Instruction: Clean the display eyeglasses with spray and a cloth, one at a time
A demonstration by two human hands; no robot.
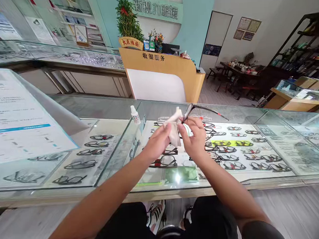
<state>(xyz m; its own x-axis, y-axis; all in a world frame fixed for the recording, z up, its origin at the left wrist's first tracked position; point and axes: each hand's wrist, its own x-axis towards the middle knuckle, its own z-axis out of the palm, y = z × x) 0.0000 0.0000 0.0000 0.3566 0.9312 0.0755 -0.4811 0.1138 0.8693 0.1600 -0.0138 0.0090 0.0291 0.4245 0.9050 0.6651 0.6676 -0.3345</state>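
My left hand [160,139] is closed around a crumpled white cloth [175,135], which stands up between my two hands. In my right hand [193,135] is a pair of dark-framed eyeglasses [190,110], gripped at the front. One temple, with a red mark near its tip, sticks out to the upper right. The cloth seems to wrap part of the glasses; the lens under it is hidden. Both hands are above the glass display counter. A small white spray bottle [135,115] stands on the glass beyond my left hand.
Inside the glass display case [235,182] lie rows of eyeglass frames [230,165]. A large printed sheet [20,117] stands at the left on the counter. Beyond is a wooden cashier desk [157,62] with plants. A tea table [238,68] is at the far right.
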